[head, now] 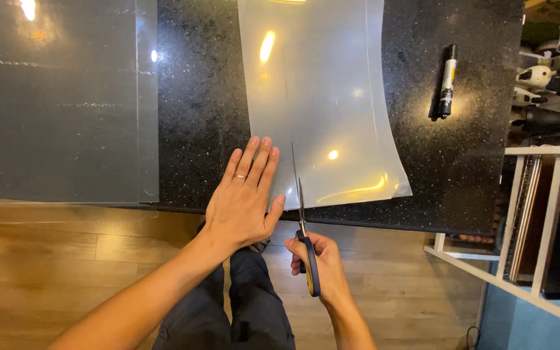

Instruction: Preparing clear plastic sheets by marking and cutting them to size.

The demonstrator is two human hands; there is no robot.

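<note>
Lying flat, far left: a large clear plastic sheet covered the left part of the black speckled bench, its near edge at the bench's front edge.
Left hand: the left hand lay palm down with fingers together and stretched out, pressing the near left corner of the frosted plastic sheet onto the bench; a ring showed on one finger.
Frosted plastic sheet: it lay in the middle of the bench, its right side curling up a little, its near edge close to the bench's front edge.
Scissors: the scissors, with dark blue and yellow handles, had their blades in the sheet's near edge, just right of the left hand, pointing away from the person.
Right hand: the right hand had its grip clamped around the scissors' handles, off the bench's front edge, above the wooden floor.
Marker: a black marker lay on the bench, well apart to the right of the sheet.
Far right: a white rack stood beside the bench.
</note>
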